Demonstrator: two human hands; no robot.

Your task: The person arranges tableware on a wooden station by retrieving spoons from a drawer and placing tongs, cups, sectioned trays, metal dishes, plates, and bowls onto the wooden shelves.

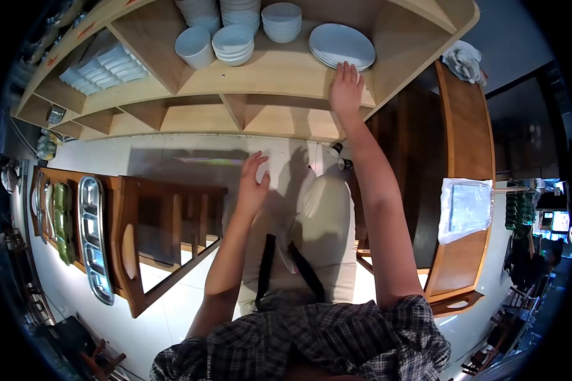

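A small stack of white oval plates (342, 46) lies on the right part of the wooden shelf (273, 77). My right hand (346, 89) reaches to its front rim, with outstretched fingertips over the edge of the top plate; the thumb is hidden. My left hand (254, 183) hangs in the air below the shelf, thumb and fingers apart, holding nothing. Left of the plates stand stacked white bowls (281, 23), another bowl stack (234, 44) and a white cup-like vessel (194, 47).
White wrapped packs (105, 66) fill the left compartment. A wooden chair (133, 247) stands at left beside a metal divided tray (93, 238). To the right, a wooden piece of furniture (467, 146) bears a plastic-wrapped pack (466, 209) and a crumpled cloth (464, 61).
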